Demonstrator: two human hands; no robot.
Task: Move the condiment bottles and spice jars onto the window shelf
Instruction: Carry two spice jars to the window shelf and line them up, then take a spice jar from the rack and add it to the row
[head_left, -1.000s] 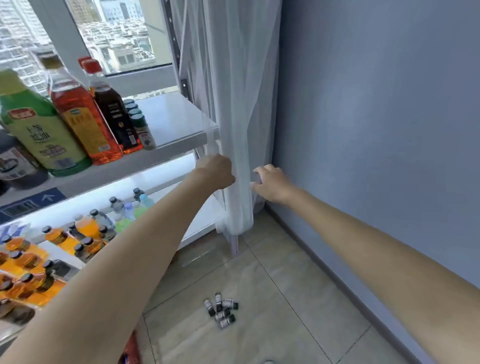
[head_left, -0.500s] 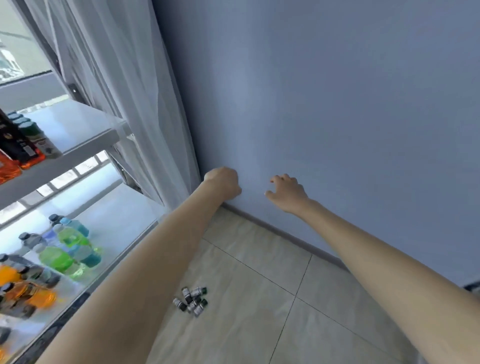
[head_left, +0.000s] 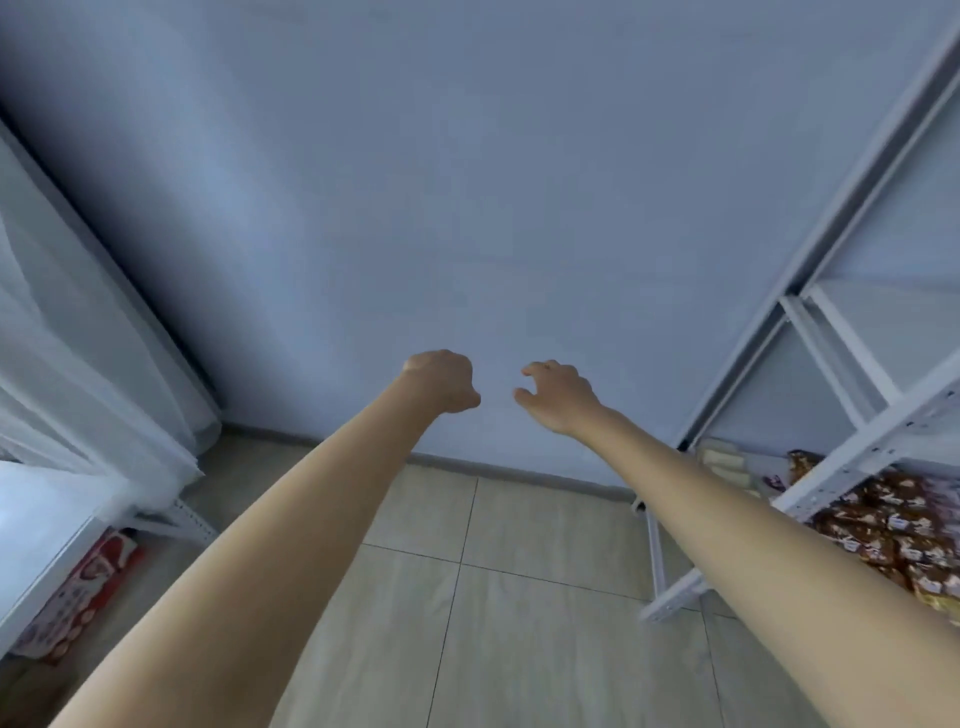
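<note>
Both arms reach forward toward a bare blue-grey wall. My left hand (head_left: 441, 382) is curled into a fist and holds nothing. My right hand (head_left: 558, 395) hangs beside it with loosely bent fingers and is empty too. No condiment bottle or spice jar shows in the head view. Only the white corner of the window shelf (head_left: 41, 525) appears at the left edge, under the sheer curtain (head_left: 88, 384).
A white metal rack (head_left: 852, 415) stands at the right, with brown snack packets (head_left: 904, 530) on its low level. A red and white packet (head_left: 83, 587) lies on the floor under the left shelf. Beige floor tiles (head_left: 519, 623) spread between the two racks.
The view has swung right, away from the window shelf with its bottles and the small jars on the floor. A second rack has come into sight. Both hands stay empty in front.
</note>
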